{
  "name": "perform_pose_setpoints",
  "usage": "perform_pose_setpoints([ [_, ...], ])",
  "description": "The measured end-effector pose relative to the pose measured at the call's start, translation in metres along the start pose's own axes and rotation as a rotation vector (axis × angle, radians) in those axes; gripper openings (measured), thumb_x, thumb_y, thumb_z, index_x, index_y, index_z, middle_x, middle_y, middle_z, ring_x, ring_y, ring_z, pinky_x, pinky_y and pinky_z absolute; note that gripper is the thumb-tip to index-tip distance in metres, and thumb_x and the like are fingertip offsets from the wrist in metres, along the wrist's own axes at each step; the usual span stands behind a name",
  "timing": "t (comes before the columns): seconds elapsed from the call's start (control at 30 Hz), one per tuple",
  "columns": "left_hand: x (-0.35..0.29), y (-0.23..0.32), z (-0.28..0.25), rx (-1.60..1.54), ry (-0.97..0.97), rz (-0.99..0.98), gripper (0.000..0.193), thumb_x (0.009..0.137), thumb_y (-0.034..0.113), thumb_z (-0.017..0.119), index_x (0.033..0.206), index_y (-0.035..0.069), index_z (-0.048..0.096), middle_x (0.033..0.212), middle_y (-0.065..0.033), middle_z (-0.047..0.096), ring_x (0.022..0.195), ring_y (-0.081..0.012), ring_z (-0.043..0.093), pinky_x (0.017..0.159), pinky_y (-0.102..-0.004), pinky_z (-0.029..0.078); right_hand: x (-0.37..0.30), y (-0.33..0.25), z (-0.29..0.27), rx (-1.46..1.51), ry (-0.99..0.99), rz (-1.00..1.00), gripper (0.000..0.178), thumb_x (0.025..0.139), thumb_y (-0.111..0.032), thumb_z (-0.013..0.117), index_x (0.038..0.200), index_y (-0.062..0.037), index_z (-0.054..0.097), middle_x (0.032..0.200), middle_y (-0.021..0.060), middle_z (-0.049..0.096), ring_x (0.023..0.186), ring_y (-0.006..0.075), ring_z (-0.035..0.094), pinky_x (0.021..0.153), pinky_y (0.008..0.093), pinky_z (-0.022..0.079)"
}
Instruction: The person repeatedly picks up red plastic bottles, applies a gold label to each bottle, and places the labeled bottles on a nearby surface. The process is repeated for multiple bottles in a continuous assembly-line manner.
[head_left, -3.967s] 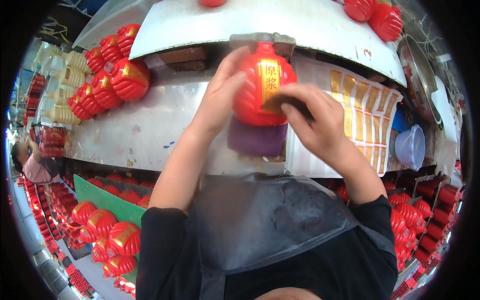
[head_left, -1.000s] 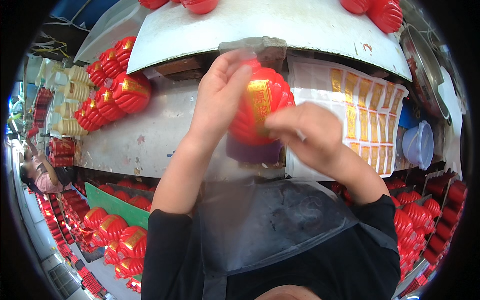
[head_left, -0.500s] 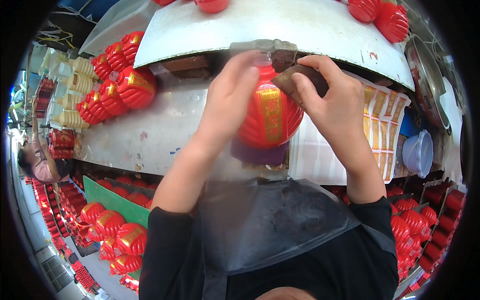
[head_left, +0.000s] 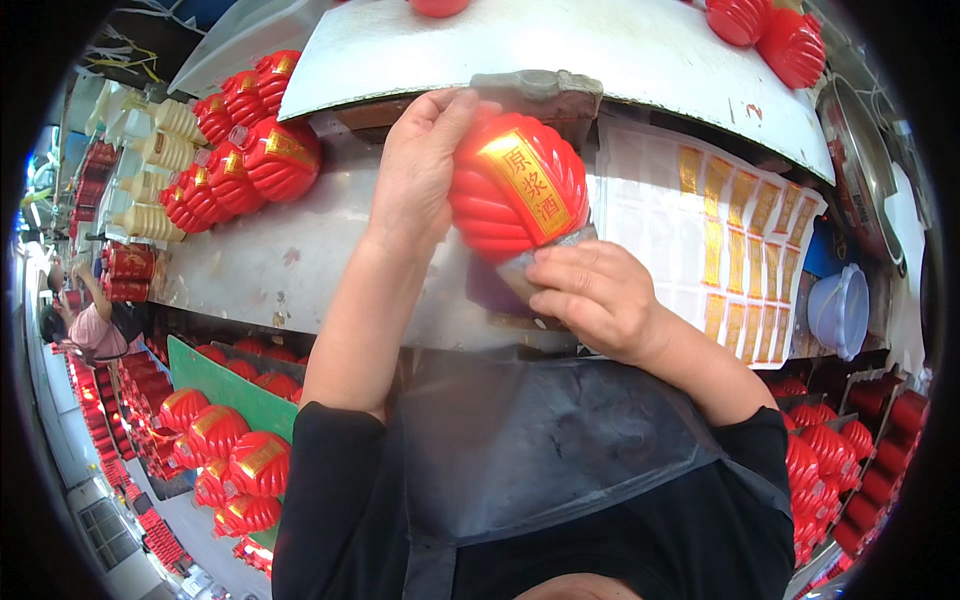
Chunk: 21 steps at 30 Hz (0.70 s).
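In the middle, a red ribbed bottle (head_left: 515, 175) is held tilted above the bench, a gold label (head_left: 528, 180) on its facing side. My left hand (head_left: 422, 150) is closed around its upper left end, hiding the neck. With my right hand (head_left: 598, 298) I grip a flat, greyish-brown flexible pad (head_left: 522, 272), which lies against the bottle's lower end by the foot of the label. Its exact material I cannot make out. A purple pad (head_left: 488, 292) shows partly on the bench beneath.
Right of the bottle lies a white sheet of gold labels (head_left: 735, 240), beside a pale blue bucket (head_left: 838, 310). Several labelled red bottles (head_left: 282, 160) stand at the left, near cream-coloured ones (head_left: 165, 148). A raised white board (head_left: 560, 50) spans the far side. Another person (head_left: 95, 320) is far left.
The bottle has been lifted and tipped, its neck end now in my left hand at the upper left. My right hand has moved down from beside the neck to its lower end with the pad.
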<state>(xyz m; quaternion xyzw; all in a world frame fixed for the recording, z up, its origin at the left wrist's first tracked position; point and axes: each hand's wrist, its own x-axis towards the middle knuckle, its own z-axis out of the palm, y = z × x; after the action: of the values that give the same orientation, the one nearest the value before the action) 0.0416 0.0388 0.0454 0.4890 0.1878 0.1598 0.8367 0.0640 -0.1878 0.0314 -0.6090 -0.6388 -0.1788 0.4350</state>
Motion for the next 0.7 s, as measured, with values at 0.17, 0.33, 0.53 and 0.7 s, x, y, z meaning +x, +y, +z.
perform_pose_setpoints([
  [0.17, -0.018, -0.003, 0.012, 0.042, -0.022, 0.119, 0.023, 0.106, 0.018, 0.068, 0.119, 0.0, 0.063, 0.112, -0.0141, 0.075, 0.1, -0.0175, 0.072, 0.091, -0.0324, 0.06, 0.014, -0.003, -0.01, 0.333, 0.096, 0.628, 0.02, 0.092, 0.005, 0.073, 0.112, 0.0001, 0.071, 0.102, 0.0123, 0.077, 0.09, 0.0135, 0.075, 0.074, 0.0287, 0.059],
  [0.33, -0.039, -0.008, 0.028, 0.211, -0.03, 0.244, 0.022, 0.106, 0.013, 0.068, 0.122, 0.0, 0.062, 0.115, -0.0123, 0.075, 0.104, -0.0133, 0.069, 0.093, -0.0282, 0.057, 0.055, 0.005, -0.025, -0.086, 0.13, 0.67, 0.024, 0.093, -0.003, 0.074, 0.117, -0.0011, 0.071, 0.1, 0.0111, 0.078, 0.092, 0.0155, 0.075, 0.081, 0.0292, 0.058],
  [0.53, -0.054, -0.01, 0.029, 0.226, -0.055, 0.346, 0.023, 0.104, 0.01, 0.068, 0.124, 0.001, 0.062, 0.115, -0.0099, 0.073, 0.108, -0.0132, 0.068, 0.095, -0.0286, 0.056, 0.053, 0.0, -0.03, -0.084, 0.168, 0.508, 0.024, 0.092, -0.007, 0.075, 0.115, -0.0021, 0.073, 0.099, 0.0145, 0.077, 0.088, 0.0237, 0.076, 0.08, 0.0324, 0.058],
  [0.7, -0.077, 0.004, 0.017, 0.392, -0.064, 0.394, 0.025, 0.103, 0.011, 0.069, 0.124, -0.001, 0.062, 0.115, -0.0093, 0.072, 0.113, -0.0164, 0.067, 0.101, -0.0333, 0.053, 0.04, 0.005, -0.02, -0.012, 0.238, 0.813, 0.025, 0.094, -0.005, 0.072, 0.118, 0.0006, 0.072, 0.108, 0.0128, 0.076, 0.101, 0.0188, 0.072, 0.091, 0.0318, 0.056],
])
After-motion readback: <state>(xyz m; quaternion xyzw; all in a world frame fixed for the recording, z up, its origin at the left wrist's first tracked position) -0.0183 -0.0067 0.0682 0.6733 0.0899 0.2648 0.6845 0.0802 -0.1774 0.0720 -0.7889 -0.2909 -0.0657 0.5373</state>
